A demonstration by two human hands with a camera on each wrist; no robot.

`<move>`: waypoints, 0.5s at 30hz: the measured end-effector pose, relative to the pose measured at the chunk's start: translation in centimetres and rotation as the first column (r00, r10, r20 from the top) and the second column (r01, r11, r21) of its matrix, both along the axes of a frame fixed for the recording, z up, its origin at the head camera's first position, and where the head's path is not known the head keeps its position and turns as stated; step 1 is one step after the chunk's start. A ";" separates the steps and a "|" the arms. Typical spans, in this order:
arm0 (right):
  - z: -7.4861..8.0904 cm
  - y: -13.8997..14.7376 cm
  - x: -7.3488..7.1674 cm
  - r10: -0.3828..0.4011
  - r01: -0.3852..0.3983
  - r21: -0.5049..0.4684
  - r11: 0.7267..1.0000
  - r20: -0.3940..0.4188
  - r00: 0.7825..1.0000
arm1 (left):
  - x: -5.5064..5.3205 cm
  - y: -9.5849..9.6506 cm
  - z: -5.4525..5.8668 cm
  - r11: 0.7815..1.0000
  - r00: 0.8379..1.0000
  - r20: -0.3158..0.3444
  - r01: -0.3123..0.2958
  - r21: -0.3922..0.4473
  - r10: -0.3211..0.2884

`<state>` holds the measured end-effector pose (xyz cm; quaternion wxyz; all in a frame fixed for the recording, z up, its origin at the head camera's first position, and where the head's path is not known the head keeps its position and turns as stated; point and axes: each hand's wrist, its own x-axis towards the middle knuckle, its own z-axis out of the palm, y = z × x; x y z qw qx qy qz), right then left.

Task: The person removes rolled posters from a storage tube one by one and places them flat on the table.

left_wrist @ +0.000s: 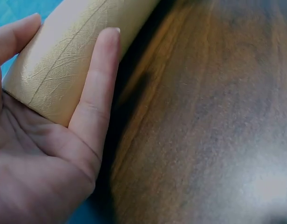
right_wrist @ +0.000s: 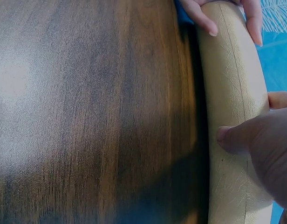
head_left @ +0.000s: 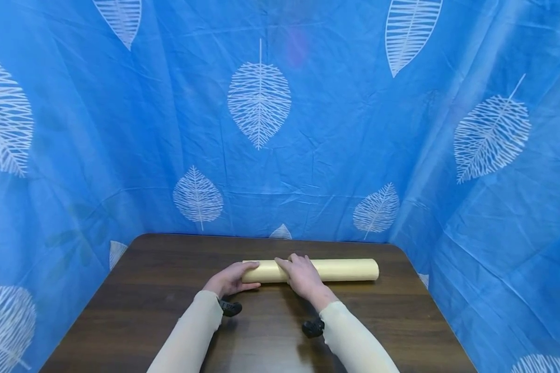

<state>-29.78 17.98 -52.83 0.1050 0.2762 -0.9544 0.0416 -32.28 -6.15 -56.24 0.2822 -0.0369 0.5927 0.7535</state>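
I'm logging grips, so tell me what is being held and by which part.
The pale yellow roll: the left hand grips its left end, the right hand grips it near the middle.

On the dark wood surface, a pale yellow roll lay crosswise near the far edge, the person's left grip holding its left end and the right grip laid over it, left of its middle. Cream sleeves reached in from the bottom, with a small black device at each wrist. Behind the surface and along both sides hung a creased blue curtain, printed with white leaves.
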 end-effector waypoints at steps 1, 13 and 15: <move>0.0 0.0 0.0 0.001 -0.001 0.004 1.000 -0.002 1.000 | 0.0 0.0 0.0 1.000 1.000 0.011 -0.004 0.004 0.004; 0.2 -0.2 -0.1 -0.012 0.012 0.020 1.000 0.002 1.000 | 0.3 0.1 1.3 0.973 0.997 -0.003 -0.072 -0.219 0.073; 0.1 -0.2 -0.2 -0.015 0.014 0.025 1.000 0.000 1.000 | 0.4 0.2 1.7 0.956 0.995 -0.015 -0.103 -0.273 0.103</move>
